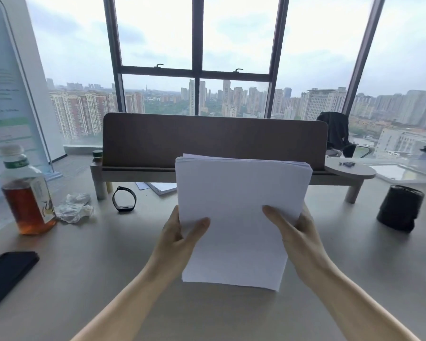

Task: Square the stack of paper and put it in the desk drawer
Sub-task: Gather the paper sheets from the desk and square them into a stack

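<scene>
A white stack of paper (241, 205) stands upright above the middle of the desk (108, 279), tilted slightly away from me. Its top edges are a little fanned and uneven. My left hand (180, 239) grips the stack's left side, thumb on the front sheet. My right hand (298, 237) grips the right side the same way. The stack's bottom edge hangs just above the desk surface or rests on it; I cannot tell which. No drawer is in view.
A bottle of amber tea (26, 190) and crumpled tissue (75, 207) sit at the left, with a black wristband (124, 199) and a dark phone (8, 274). A brown shelf riser (214, 141) crosses the back. A black cylinder (400, 207) stands at the right.
</scene>
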`<action>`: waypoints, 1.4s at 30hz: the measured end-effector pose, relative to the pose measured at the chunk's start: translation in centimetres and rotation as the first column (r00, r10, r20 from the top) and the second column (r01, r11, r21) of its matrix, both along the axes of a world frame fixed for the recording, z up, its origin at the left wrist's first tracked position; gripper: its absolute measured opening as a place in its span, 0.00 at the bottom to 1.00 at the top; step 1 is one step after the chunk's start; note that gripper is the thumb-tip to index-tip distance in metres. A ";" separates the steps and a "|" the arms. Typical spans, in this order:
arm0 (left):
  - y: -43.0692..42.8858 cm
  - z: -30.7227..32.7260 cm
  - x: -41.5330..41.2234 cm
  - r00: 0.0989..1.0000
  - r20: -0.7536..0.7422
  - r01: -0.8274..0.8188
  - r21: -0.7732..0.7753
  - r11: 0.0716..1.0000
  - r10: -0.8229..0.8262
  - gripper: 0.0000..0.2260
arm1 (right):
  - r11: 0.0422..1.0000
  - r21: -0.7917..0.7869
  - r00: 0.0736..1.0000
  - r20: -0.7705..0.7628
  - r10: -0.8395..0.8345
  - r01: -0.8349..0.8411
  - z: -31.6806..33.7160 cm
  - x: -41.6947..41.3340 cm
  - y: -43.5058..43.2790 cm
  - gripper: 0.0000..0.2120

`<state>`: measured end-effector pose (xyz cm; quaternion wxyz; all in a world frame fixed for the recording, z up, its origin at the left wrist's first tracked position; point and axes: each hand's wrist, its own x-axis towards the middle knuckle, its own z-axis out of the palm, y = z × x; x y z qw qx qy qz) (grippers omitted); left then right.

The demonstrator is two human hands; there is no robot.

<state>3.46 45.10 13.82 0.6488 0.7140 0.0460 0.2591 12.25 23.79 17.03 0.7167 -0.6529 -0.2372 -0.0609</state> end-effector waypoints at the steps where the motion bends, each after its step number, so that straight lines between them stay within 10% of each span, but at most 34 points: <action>1: 0.0 0.0 0.2 1.000 0.001 -0.010 -0.018 1.000 0.010 0.18 | 1.000 0.004 1.000 0.002 0.005 -0.005 0.1 0.0 0.0 0.18; 42: -2.1 -1.6 -0.3 0.989 0.067 -0.132 -0.016 0.991 0.133 0.12 | 0.999 -0.024 0.997 -0.076 -0.027 0.025 -5.6 -0.5 -0.4 0.18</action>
